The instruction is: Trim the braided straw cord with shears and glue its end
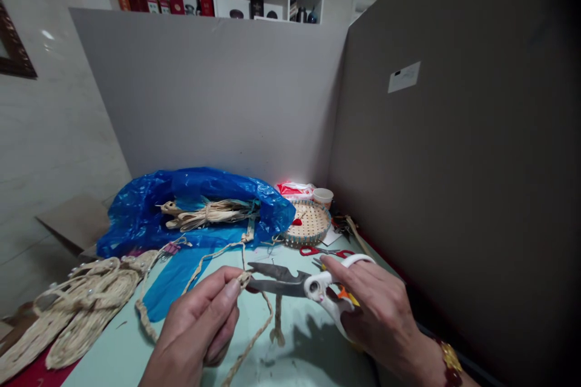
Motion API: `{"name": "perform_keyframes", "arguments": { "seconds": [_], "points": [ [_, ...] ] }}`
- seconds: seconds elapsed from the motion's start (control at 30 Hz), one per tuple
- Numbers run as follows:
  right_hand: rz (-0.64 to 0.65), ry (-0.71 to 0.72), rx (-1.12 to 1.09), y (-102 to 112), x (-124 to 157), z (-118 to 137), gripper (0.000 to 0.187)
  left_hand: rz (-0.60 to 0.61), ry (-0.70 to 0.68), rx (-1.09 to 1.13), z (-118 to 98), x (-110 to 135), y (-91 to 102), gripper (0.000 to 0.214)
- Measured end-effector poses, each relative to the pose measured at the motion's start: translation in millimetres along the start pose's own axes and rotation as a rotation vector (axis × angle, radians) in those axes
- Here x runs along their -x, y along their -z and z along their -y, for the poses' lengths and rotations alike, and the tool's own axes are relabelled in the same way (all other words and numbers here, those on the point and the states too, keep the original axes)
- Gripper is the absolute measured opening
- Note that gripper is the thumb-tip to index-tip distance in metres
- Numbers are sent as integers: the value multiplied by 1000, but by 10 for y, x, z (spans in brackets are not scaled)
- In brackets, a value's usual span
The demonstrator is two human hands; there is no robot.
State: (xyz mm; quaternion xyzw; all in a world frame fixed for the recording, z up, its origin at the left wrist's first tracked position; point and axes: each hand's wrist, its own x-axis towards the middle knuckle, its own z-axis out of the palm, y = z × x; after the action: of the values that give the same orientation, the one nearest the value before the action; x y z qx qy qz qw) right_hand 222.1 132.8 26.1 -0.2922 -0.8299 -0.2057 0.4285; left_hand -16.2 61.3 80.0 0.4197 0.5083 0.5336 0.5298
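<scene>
My left hand (204, 317) is closed, pinching a braided straw cord (246, 279) between thumb and forefinger. In my right hand (376, 302) are white-handled scissors (313, 287), the fingers through the loops. Their dark blades stand apart, with the tips right beside the pinched cord; I cannot tell whether they touch it. Lengths of the twisted cord (252, 341) trail down over the table from my left hand. A short braided piece (278, 320) shows below the blades.
Woven straw sandals (97, 308) lie at the left. Behind, a blue plastic bag (136, 208) holds a straw bundle (209, 216). A shallow woven basket (313, 224), red-handled scissors (327, 251) and a white cup (323, 195) sit at the back right. Grey partitions (227, 91) enclose the table.
</scene>
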Motion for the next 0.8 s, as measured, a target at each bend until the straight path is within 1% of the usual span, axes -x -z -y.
{"name": "perform_keyframes", "arguments": {
  "seconds": [0.2, 0.33, 0.6, 0.7, 0.8],
  "points": [
    [57, 32, -24, 50, -8, 9, 62, -23, -31, -72, 62, 4, -44, 40],
    [73, 33, -25, 40, 19, 5, 61, -46, -38, -24, 82, 5, -61, 44],
    [27, 26, -4, -11, 62, -1, 59, 51, 76, 91, 78, -11, -48, 36],
    [28, 22, -54, -11, 74, -11, 57, 74, 90, 46, 75, -10, -53, 36],
    [59, -70, -172, -25, 81, -5, 57, 79, 67, -27, 77, -2, -54, 40]
  ]
}}
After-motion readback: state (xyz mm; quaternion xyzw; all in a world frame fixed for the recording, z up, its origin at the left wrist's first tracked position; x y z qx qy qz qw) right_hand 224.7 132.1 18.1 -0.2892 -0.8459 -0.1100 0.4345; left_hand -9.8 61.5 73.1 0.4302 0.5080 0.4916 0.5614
